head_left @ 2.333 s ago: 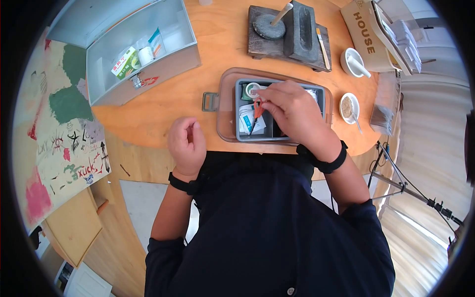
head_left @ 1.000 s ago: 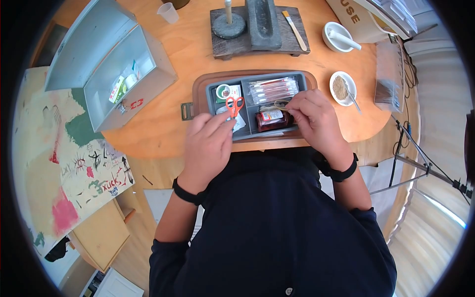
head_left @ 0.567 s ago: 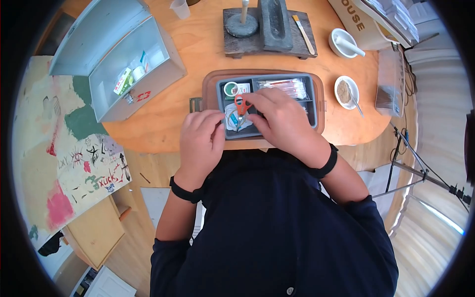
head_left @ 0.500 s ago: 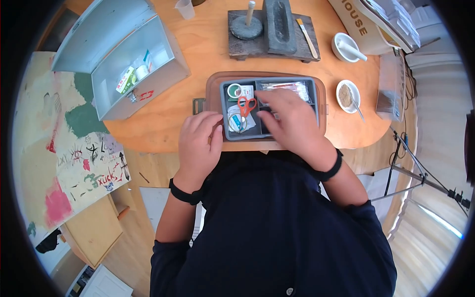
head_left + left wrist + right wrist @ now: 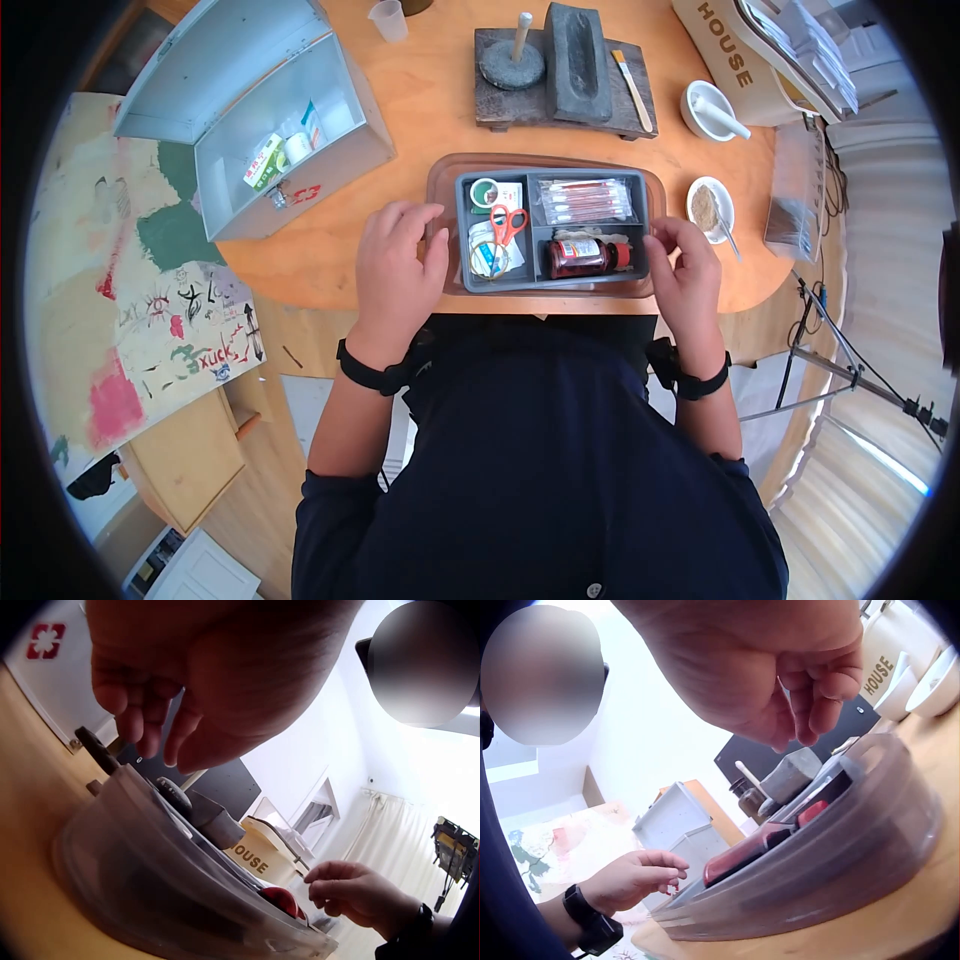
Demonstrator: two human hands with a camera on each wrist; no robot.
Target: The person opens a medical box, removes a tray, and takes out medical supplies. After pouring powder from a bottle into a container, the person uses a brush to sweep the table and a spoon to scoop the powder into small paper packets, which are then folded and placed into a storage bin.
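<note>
Both hands hold nothing, fingers loosely bent. My left hand point(image 5: 400, 265) hovers at the left edge of a translucent brown box point(image 5: 447, 180); my right hand point(image 5: 687, 270) is at its right edge. A grey divided tray point(image 5: 532, 287) sits inside the box. Its left side holds a tape roll point(image 5: 484, 193), orange-handled scissors point(image 5: 508, 222) and white packets point(image 5: 512, 247) with a thin looped band point(image 5: 475, 262) on top. On the right lie a bag of cotton swabs point(image 5: 588, 200) and a dark red bottle point(image 5: 580, 258) with a red cap.
An open grey metal box point(image 5: 330, 175) stands at left with small packages inside. Behind the tray is a wooden board point(image 5: 495, 105) with a stone trough point(image 5: 578, 75) and brush point(image 5: 633, 92). At right are a mortar point(image 5: 700, 120), a bowl of powder point(image 5: 708, 208) and a HOUSE box point(image 5: 730, 60).
My right hand carried the looped band from above the bottle to the packets, let it go, then withdrew right. My left hand moved from the scissors to the box's left edge.
</note>
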